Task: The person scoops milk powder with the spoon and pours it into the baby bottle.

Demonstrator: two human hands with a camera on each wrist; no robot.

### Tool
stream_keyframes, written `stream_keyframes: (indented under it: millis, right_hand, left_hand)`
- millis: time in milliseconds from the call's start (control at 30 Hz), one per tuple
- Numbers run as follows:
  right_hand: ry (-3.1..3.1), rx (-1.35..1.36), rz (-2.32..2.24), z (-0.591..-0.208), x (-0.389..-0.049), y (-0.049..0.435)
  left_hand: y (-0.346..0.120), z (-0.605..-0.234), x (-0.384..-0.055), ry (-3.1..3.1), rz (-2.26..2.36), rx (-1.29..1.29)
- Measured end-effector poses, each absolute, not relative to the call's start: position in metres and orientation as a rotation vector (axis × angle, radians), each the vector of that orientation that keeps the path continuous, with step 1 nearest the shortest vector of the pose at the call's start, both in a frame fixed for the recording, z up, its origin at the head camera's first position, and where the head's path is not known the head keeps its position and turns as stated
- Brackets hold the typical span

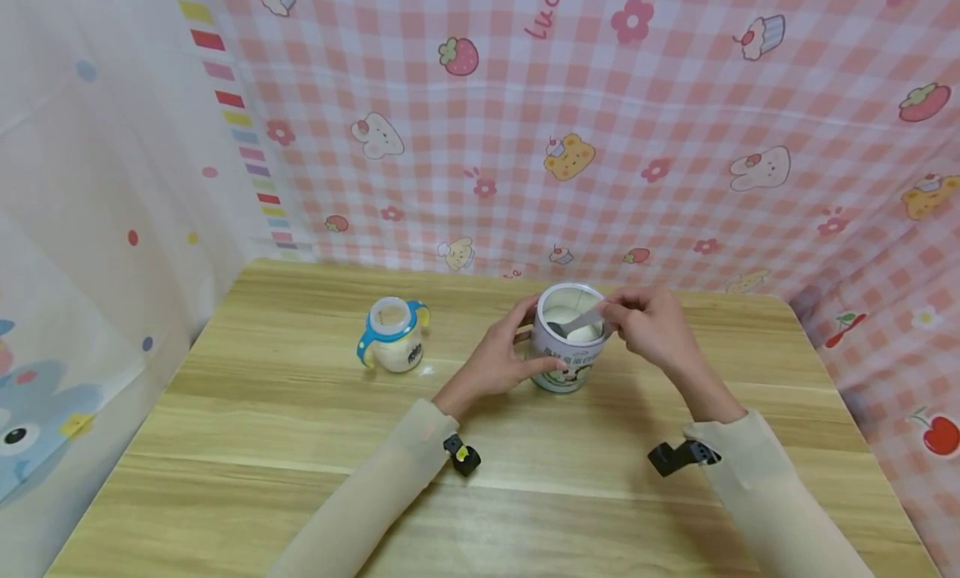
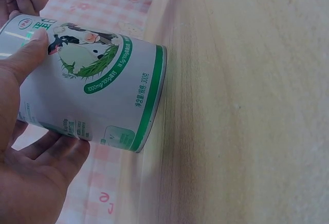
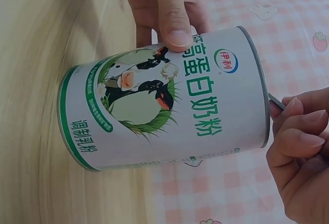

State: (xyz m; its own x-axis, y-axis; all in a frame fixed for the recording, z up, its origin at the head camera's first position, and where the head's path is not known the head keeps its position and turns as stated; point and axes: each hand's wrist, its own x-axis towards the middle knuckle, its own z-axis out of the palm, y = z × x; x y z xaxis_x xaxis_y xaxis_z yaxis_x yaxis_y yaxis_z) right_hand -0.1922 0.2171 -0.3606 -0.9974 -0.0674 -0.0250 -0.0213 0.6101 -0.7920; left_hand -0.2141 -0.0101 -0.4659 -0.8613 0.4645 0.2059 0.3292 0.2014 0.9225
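Observation:
A white and green milk powder can (image 1: 564,376) with a cow printed on its side stands open-topped on the table. My left hand (image 1: 498,357) grips it from the left, thumb across the front and fingers behind, as the left wrist view also shows around the can (image 2: 97,88). Above the rim, my right hand (image 1: 647,321) pinches the handle of a spoon (image 1: 583,319). The spoon's bowl is inside the can's mouth, over the pale powder. In the right wrist view only a bit of the handle (image 3: 276,101) shows between the fingers and the rim.
To the left of the can stands a small baby bottle (image 1: 397,353) with a blue collar and two blue and yellow handles. Both stand on a wooden table (image 1: 525,495). A pink checked cloth (image 1: 510,144) hangs behind the table's far edge.

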Motion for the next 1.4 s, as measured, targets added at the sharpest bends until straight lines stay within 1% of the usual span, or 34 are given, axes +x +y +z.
stream_keyframes:
  millis: [133, 300, 733, 1400]
  right_hand:
    - [2.647, 0.026, -1.505, -0.362, -0.193, 0.220]
    - [2.495, 0.083, -1.687, -0.365, -0.192, 0.223]
    - [2.360, 0.182, -1.888, -0.367, -0.194, 0.230]
    - [2.209, 0.106, -2.180, -0.363, -0.188, 0.229]
  left_hand:
    - [-0.010, -0.466, -0.214, 2.343, 1.741, 0.767]
    - [-0.010, -0.466, -0.214, 2.344, 1.737, 0.754]
    - [-0.010, -0.465, -0.213, 2.334, 1.749, 0.758]
    - [-0.011, -0.462, -0.212, 2.333, 1.729, 0.739]
